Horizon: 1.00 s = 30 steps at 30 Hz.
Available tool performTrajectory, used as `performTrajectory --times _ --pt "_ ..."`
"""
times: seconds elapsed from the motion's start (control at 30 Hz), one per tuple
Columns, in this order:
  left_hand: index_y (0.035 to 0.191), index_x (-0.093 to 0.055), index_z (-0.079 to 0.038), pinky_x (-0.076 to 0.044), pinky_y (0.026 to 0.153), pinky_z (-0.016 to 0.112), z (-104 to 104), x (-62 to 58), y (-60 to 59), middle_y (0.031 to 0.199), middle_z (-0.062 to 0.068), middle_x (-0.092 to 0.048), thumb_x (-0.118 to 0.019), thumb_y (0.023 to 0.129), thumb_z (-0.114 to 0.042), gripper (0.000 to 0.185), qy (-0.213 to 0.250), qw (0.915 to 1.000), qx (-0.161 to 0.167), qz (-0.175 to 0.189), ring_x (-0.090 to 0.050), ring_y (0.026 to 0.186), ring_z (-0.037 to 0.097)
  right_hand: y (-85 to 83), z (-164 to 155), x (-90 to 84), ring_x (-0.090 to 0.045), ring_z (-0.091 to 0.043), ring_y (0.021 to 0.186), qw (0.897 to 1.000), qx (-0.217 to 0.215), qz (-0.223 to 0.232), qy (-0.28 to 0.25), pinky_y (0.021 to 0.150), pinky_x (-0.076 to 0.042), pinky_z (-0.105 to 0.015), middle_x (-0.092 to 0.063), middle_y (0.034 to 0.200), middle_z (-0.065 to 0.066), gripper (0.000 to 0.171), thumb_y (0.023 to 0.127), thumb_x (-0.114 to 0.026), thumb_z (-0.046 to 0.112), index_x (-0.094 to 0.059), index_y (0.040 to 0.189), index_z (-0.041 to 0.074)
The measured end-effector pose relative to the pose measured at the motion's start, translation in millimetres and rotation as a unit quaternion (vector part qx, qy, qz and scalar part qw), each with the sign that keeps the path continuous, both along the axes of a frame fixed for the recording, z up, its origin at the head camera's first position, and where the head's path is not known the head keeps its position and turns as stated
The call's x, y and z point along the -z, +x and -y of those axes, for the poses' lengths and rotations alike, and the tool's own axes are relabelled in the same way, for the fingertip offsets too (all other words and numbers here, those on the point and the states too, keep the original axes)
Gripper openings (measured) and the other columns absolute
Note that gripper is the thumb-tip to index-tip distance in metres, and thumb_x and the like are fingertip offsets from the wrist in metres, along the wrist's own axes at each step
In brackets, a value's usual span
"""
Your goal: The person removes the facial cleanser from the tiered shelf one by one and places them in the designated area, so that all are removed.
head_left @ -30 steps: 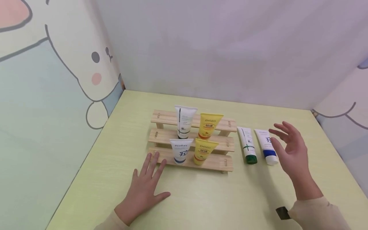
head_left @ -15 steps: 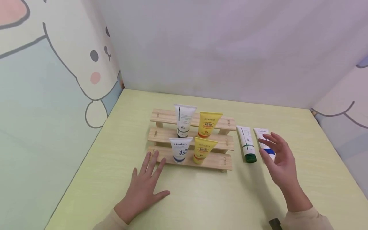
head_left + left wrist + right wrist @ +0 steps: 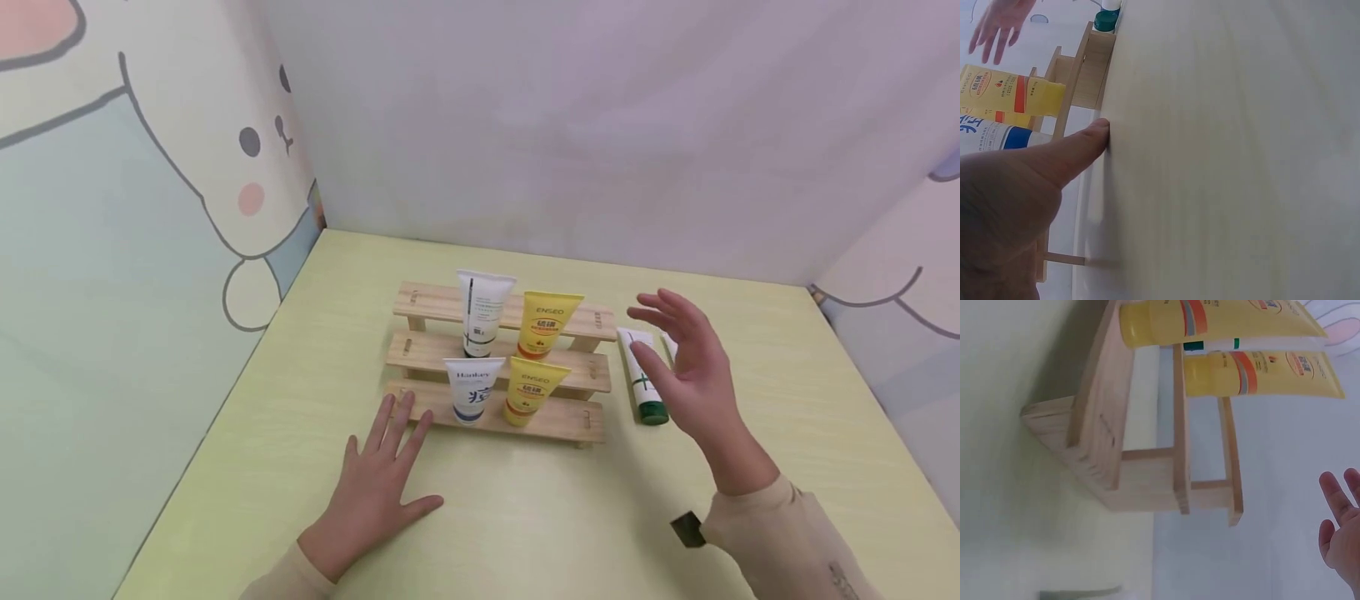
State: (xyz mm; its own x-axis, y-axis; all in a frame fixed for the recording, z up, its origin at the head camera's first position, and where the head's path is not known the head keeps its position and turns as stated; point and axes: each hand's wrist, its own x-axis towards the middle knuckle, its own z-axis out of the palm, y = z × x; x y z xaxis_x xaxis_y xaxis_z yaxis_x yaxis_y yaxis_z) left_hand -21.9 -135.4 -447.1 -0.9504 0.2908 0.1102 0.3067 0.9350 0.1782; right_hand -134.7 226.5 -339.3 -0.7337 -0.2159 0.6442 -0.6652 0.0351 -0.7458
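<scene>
Green-capped white plastic tube (image 3: 643, 379) lies on the table beside the wooden stepped rack (image 3: 585, 422); the right hand (image 3: 686, 367) hovers above it with relaxed fingers, holding nothing, so I judge a reach is underway and lowering to grasp comes next, while the left hand (image 3: 375, 492) rests flat.
</scene>
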Motion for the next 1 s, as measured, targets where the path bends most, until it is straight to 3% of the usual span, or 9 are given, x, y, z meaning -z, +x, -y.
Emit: performTrajectory --times 0.17,0.3,0.47,0.67,0.83,1.0 --pt "0.156 -0.022 -0.022 -0.04 0.091 0.076 0.5 0.4 -1.1 0.166 0.008 -0.01 -0.072 0.072 -0.067 0.108 -0.001 1.0 -0.003 0.004 -0.011 0.152 0.034 -12.7 31.8 -24.0 -0.056 -0.022 0.126 0.997 0.003 -0.013 0.075 0.105 -0.043 -0.022 -0.052 0.14 -0.014 0.068 0.08 -0.06 -0.022 -0.039 0.143 -0.004" --pt "0.156 -0.022 -0.022 -0.04 0.091 0.076 0.6 1.4 -1.2 0.166 0.008 -0.01 -0.072 0.072 -0.068 0.108 -0.002 1.0 -0.002 -0.001 -0.011 0.152 0.035 -22.4 51.1 -38.4 -0.053 -0.019 0.129 0.987 0.014 -0.013 0.16 0.106 -0.042 -0.02 -0.05 0.144 -0.011 0.069 0.083 -0.065 -0.013 -0.04 0.145 0.005" --pt "0.156 -0.024 -0.021 -0.04 0.091 0.075 -0.5 0.8 -1.9 0.166 0.008 -0.009 -0.071 0.072 -0.069 0.107 -0.002 1.0 -0.001 0.001 -0.011 0.152 0.035 -30.9 59.1 -36.6 -0.052 -0.014 0.129 0.973 0.021 -0.01 0.229 0.107 -0.039 -0.019 -0.055 0.14 -0.002 0.063 0.088 -0.067 -0.001 -0.044 0.144 0.016" --pt "0.156 -0.023 -0.022 -0.04 0.092 0.074 -1.0 1.5 -3.7 0.166 0.008 -0.008 -0.068 0.072 -0.072 0.108 -0.013 0.9999 0.0 0.001 -0.01 0.153 0.034 -31.9 56.3 -18.6 -0.051 -0.001 0.12 0.967 0.013 -0.006 0.254 0.1 -0.042 -0.013 -0.059 0.132 -0.005 0.054 0.089 -0.066 -0.001 -0.051 0.138 0.014" --pt "0.156 -0.022 -0.023 -0.04 0.092 0.075 0.5 2.6 -3.5 0.167 0.007 -0.007 -0.068 0.072 -0.072 0.108 -0.011 0.9999 -0.003 0.001 -0.009 0.153 0.034 -32.8 59.4 -11.4 -0.056 -0.001 0.107 0.967 0.033 -0.025 0.251 0.095 -0.044 -0.016 -0.064 0.121 -0.006 0.051 0.088 -0.066 -0.003 -0.054 0.136 0.011" --pt "0.156 -0.022 -0.023 -0.041 0.091 0.075 1.1 3.7 -3.2 0.167 0.007 -0.007 -0.068 0.072 -0.072 0.108 -0.008 1.0 -0.004 0.002 -0.009 0.153 0.034 -32.4 61.9 -7.8 -0.059 -0.003 0.106 0.967 0.051 -0.017 0.247 0.097 -0.043 -0.011 -0.066 0.121 -0.006 0.052 0.088 -0.066 -0.003 -0.054 0.137 0.012"
